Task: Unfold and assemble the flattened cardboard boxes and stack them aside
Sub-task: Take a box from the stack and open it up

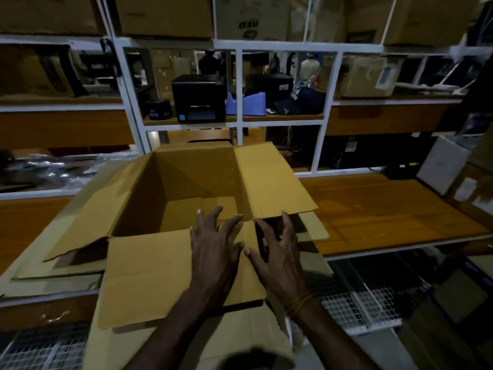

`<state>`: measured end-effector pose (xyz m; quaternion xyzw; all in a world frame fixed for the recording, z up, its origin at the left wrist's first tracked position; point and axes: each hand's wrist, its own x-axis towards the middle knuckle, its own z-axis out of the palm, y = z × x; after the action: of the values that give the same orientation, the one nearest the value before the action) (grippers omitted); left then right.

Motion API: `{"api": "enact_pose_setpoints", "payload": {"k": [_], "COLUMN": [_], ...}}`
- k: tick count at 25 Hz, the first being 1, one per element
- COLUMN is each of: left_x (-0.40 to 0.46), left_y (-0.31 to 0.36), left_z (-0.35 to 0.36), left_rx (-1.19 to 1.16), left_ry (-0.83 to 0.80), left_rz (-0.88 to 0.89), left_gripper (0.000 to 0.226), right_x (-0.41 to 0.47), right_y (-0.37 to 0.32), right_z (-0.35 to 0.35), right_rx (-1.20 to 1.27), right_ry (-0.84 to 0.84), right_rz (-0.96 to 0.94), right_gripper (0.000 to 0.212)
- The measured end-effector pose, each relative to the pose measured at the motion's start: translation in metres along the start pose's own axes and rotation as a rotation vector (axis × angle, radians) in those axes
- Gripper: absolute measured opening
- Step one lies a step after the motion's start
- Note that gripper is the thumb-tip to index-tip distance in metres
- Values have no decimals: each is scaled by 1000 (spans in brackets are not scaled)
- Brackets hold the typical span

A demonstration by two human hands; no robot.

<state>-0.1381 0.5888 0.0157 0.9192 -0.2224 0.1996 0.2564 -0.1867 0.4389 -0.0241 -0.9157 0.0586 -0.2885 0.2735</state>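
In front of you the white metal shelving (241, 46) fills the far side, its upper bays packed with brown cartons, and a wooden worktop (386, 209) runs left to right below it. On that worktop, near the middle, stands the open cardboard box (186, 180), its mouth facing up, its bottom flaps folded in at the floor, and its four top flaps splayed outward: the left flap (98, 206) slopes down to the left, the right flap (274, 180) angles up and to the right, and the near flap (152, 273) hangs toward you over the worktop edge. Under the box lie flattened cardboard sheets (53, 276), spreading out on the left. On the far middle shelf sit a black label printer (198, 98), a blue tape dispenser (246, 102) just to its right, and a dark cap (298, 102) further right. Your left hand (213, 244) rests on the near flap at the box's near right corner, fingers spread and nearly straight, gripping nothing. Your right hand (277, 252) is just beside it, fingers spread and bent, fingertips touching that corner and the right flap's near edge, clasping nothing
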Motion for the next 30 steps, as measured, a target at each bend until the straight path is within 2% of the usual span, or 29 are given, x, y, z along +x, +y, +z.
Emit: {"api": "enact_pose_setpoints", "payload": {"k": [10, 16, 22, 30], "left_x": [24, 26, 31, 82], "left_y": [151, 259, 356, 454], "left_z": [104, 182, 239, 315], "left_rx": [-143, -197, -278, -383], "left_ry": [-39, -191, -300, -343], "left_rz": [189, 321, 433, 549], "left_gripper": [59, 63, 67, 69], "right_x": [-3, -39, -61, -24], "right_y": [159, 253, 319, 405], "right_z": [-108, -187, -249, -309], "right_rx": [-69, -152, -230, -338], "right_ry": [113, 195, 283, 400], "right_rz": [94, 243, 399, 441], "right_gripper": [65, 69, 68, 67]}}
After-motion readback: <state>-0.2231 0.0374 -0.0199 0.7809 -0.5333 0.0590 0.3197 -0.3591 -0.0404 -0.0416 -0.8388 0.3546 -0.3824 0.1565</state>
